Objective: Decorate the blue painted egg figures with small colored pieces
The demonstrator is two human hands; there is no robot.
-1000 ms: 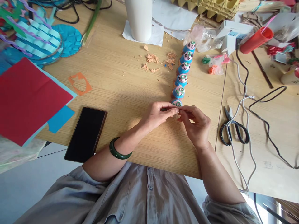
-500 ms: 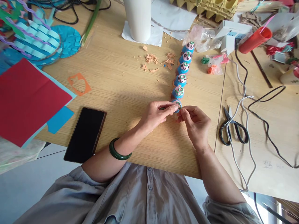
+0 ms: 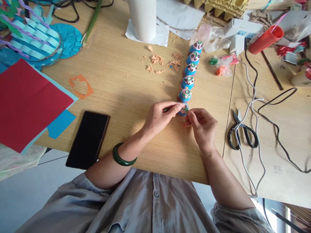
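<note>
Several blue domes with pink tops and green and dark markings stand in a row, among them a fully visible one [image 3: 186, 94]. The nearest dome [image 3: 182, 113] is partly covered by my fingers. My left hand [image 3: 164, 115] reaches its top from the left, fingers closed round a small green piece [image 3: 166, 110] that shows between them. From the right, my right hand [image 3: 201, 124] pinches at the same dome's edge; a bit of green shows by its fingertips, too small to make out.
Black-handled scissors [image 3: 243, 131] and cables [image 3: 277, 126] lie right. A phone [image 3: 87, 139] and red sheet [image 3: 31, 103] are left. Behind stand a white cylinder [image 3: 143, 19] and a red cup [image 3: 266, 39]. Orange scraps [image 3: 157, 59] lie beside the row.
My fingertips have shifted slightly on the nearest dome, and more of its pink and green top shows between them. The left hand has moved a little up and left.
</note>
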